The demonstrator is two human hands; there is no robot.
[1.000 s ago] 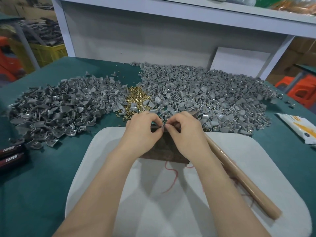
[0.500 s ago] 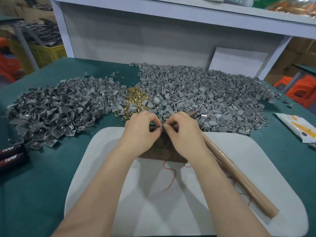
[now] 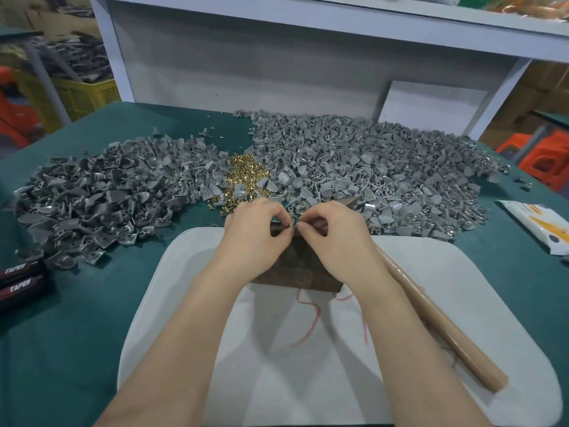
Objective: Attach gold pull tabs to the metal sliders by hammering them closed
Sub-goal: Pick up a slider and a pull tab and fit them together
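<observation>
My left hand [image 3: 257, 234] and my right hand [image 3: 334, 234] meet fingertip to fingertip over a dark wooden block [image 3: 295, 272] on a white pad [image 3: 431, 303]. Both pinch a small part between thumb and forefinger; the part is mostly hidden by the fingers. A small heap of gold pull tabs [image 3: 241, 177] lies just beyond the hands. Grey metal sliders lie in two big piles, one at the left [image 3: 101, 198] and one at the right [image 3: 385, 167]. A hammer with a brown wooden handle [image 3: 440, 328] rests on the pad by my right forearm, its head hidden behind my right hand.
The green table [image 3: 61, 349] carries two dark boxes marked TAPER [image 3: 21, 280] at the left edge and a white and orange packet [image 3: 542, 224] at the right edge. A white shelf frame [image 3: 277, 57] rises behind the piles. Red thread [image 3: 311, 315] lies on the pad.
The hands stay pinched together over the block; only small finger movements show. The view has shifted slightly.
</observation>
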